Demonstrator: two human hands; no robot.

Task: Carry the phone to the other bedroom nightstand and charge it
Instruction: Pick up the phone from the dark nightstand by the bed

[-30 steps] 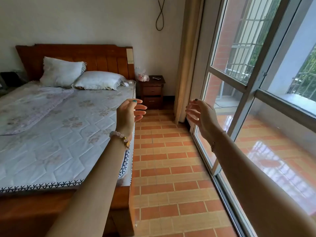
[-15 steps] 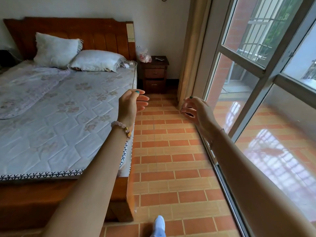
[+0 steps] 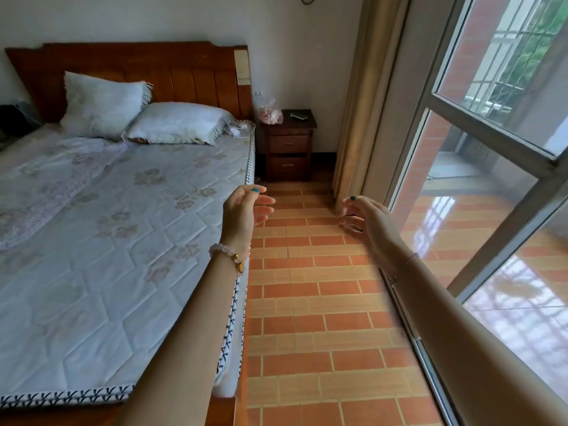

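A dark wooden nightstand (image 3: 289, 146) stands against the far wall, right of the bed. On its top lies a small dark phone (image 3: 299, 116), beside a pink plastic bag (image 3: 270, 113). A white cable (image 3: 236, 130) lies on the mattress corner near the pillows, under a wall socket (image 3: 258, 94). My left hand (image 3: 242, 212) and my right hand (image 3: 367, 224) are stretched out in front of me over the floor, well short of the nightstand. Both hold nothing, with fingers apart and slightly curled.
A wide bed (image 3: 123, 241) with a wooden headboard and two pillows (image 3: 144, 118) fills the left. Tall glass windows (image 3: 491, 179) and a beige curtain (image 3: 359, 96) line the right. A strip of orange tiled floor (image 3: 313, 302) runs between them. Another dark nightstand (image 3: 15, 118) shows at far left.
The view has moved forward along the floor strip; the nightstand and bed look nearer. Both hands stay raised and empty, in much the same pose.
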